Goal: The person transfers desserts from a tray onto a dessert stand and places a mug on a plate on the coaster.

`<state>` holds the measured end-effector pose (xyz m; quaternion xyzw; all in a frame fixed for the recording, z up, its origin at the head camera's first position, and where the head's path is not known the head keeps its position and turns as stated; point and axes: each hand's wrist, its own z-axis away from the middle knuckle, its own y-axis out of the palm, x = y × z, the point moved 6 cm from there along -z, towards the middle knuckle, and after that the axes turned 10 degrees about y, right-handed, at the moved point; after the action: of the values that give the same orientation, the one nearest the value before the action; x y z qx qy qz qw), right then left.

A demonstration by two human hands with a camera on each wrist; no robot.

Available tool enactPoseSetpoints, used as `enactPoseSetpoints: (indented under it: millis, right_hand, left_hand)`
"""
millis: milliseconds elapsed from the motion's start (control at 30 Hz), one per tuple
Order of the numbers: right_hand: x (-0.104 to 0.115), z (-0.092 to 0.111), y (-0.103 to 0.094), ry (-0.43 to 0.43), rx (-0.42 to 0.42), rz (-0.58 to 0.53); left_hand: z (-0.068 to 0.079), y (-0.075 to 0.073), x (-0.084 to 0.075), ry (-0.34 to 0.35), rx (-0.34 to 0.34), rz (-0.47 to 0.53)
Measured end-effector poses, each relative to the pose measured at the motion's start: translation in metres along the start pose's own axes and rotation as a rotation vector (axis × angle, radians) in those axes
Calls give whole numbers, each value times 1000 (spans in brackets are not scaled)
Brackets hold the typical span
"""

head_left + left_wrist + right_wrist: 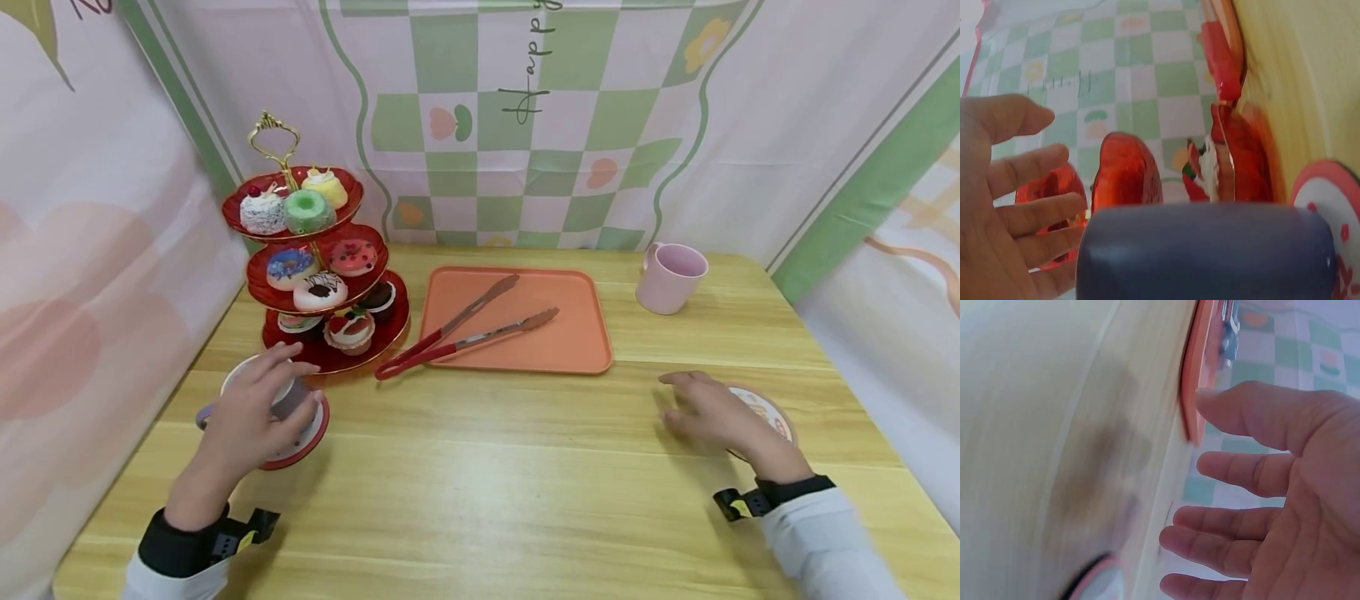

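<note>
Wide wooden table (487,483), and the broad stretch nearer the person than the orange tray (570,325) lies bare between the two hands. The tray sits at mid-table, its near edge well back from both hands, with red-handled tongs (457,337) lying across it, their handle end poking over the tray's left front corner. Left of the tray stands the three-tier red dessert stand (318,258), loaded with doughnuts and cupcakes, close to the table's left edge. Right of the tray, near the back, a pink mug (670,277).

Left hand (251,417), in front of the stand: palm over a grey cup (1210,253) on a red-rimmed saucer (311,437), fingers spread; whether they touch the cup, I cannot tell. Right hand (716,414), well to the tray's right front: flat, fingers straight and spread, over a small patterned plate (768,414) near the table's right edge, holding nothing.
</note>
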<state>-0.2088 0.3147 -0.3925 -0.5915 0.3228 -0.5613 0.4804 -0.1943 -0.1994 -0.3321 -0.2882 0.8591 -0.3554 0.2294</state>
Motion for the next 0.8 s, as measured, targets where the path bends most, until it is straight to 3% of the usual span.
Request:
enactPoseSetpoints:
  millis: [133,333,633,800]
  right_hand:
    - [-22,2,-5,50,23,17]
    - [-57,6,-9,137,59,18]
    - [-105,19,-15,340,138,31]
    - [-117,24,-16,371,148,12]
  left_hand:
    - [-5,13,-5,57,64,25]
    - [-6,30,-12,74,147,-15]
    - [-8,42,-25,100,175,40]
    - [-5,52,-27,129,210,83]
